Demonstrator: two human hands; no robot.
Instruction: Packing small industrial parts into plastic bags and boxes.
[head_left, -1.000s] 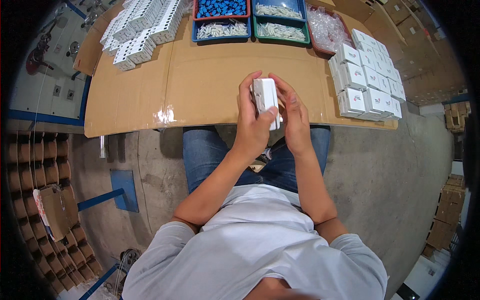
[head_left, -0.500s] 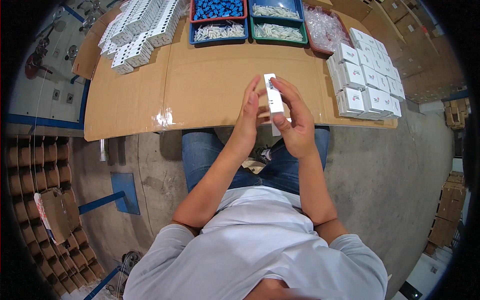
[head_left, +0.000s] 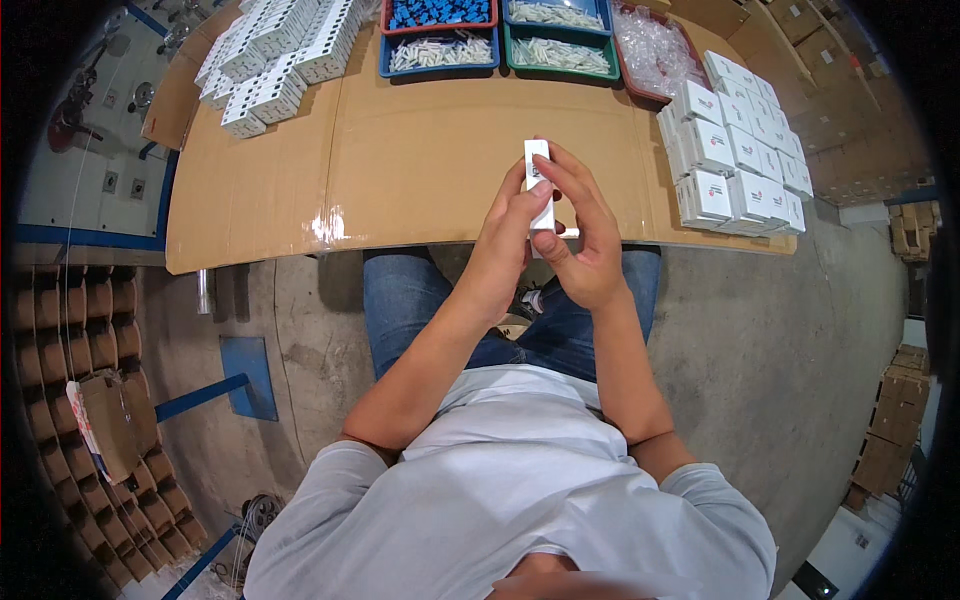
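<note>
A small white carton (head_left: 538,172) is held edge-on over the near edge of the cardboard-covered table (head_left: 400,170). My left hand (head_left: 508,232) grips its left side, fingertips near the top. My right hand (head_left: 585,238) wraps its right side, with fingers curled over the upper end. Both hands hover just above the table edge, over my lap.
Finished white boxes (head_left: 735,150) are stacked at the table's right. Flat white cartons (head_left: 280,60) lie in piles at the back left. Blue and green trays (head_left: 500,30) of small parts and a red tray of clear bags (head_left: 655,45) line the far edge. Brown cartons stand at both sides.
The carton has turned from showing its broad face to standing narrow and edge-on. Both hands have shifted slightly right and closed around it.
</note>
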